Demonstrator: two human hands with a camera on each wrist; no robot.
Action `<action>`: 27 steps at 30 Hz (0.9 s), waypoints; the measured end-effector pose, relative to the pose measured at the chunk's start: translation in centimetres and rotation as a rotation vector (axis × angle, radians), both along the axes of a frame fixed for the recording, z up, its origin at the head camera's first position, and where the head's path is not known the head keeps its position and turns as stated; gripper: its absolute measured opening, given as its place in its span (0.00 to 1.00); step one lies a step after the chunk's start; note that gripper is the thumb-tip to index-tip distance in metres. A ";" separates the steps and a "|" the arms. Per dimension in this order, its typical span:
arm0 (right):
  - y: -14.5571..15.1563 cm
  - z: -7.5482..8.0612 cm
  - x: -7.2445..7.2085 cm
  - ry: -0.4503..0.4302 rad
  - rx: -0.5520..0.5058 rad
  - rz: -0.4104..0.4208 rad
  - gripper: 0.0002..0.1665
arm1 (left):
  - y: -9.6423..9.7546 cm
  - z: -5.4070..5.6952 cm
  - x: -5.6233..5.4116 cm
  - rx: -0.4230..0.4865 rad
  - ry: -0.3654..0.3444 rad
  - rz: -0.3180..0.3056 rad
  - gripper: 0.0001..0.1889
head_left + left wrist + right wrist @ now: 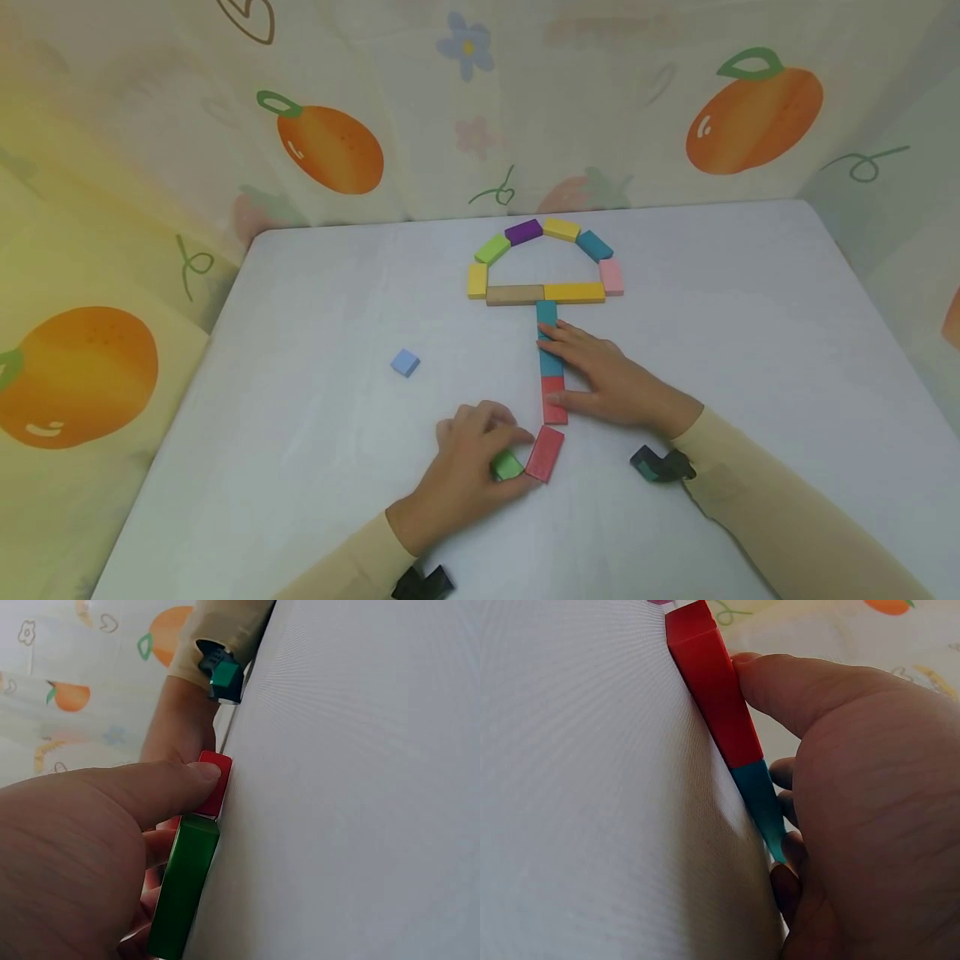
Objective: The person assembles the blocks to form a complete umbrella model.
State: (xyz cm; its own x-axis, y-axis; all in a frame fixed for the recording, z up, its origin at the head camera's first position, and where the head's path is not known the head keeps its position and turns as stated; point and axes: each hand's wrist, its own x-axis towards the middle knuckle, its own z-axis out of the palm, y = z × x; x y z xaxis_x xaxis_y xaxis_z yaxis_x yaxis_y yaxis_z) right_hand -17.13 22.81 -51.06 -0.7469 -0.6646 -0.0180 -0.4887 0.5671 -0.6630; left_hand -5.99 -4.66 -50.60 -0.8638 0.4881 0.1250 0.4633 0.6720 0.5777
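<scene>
My left hand (467,454) pinches a red block (545,454) between thumb and forefinger. The block lies slightly tilted just below the foot of a straight column. Beside it, a green block (507,465) sits partly hidden under the left hand; in the left wrist view the green block (185,889) adjoins the red one. My right hand (600,367) rests on the column, fingertips on the teal blocks (551,362) and thumb on a second red block (553,400). The right wrist view shows that thumb against the red block (716,694), with the teal block (759,795) beyond it.
Above the column, a tan block (514,296) and a yellow block (573,292) form a bar. An arch of several coloured blocks, including a purple block (523,232), rises over it. A loose blue block (405,362) lies left on the white table (300,375).
</scene>
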 end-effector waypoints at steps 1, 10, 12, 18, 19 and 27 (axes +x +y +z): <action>0.0 0.0 0.0 0.000 0.001 0.000 0.50 | 0.0 0.0 0.0 -0.003 -0.002 -0.001 0.21; 0.0 0.0 0.0 -0.002 -0.001 0.001 0.50 | 0.1 0.1 0.0 -0.005 -0.006 0.000 0.23; 0.0 0.0 0.0 -0.001 -0.001 0.002 0.50 | 0.2 0.1 0.0 0.000 -0.007 0.003 0.23; 0.1 -0.1 0.0 -0.001 -0.005 0.004 0.49 | -0.6 0.2 -0.4 -0.002 -0.097 -0.062 0.30; 0.1 -0.1 0.0 -0.002 -0.008 0.006 0.49 | -1.0 0.4 -0.5 -0.002 -0.129 -0.079 0.32; 0.1 0.0 -0.1 -0.005 -0.007 0.012 0.49 | -3.9 1.5 -1.4 0.007 -0.248 -0.122 0.37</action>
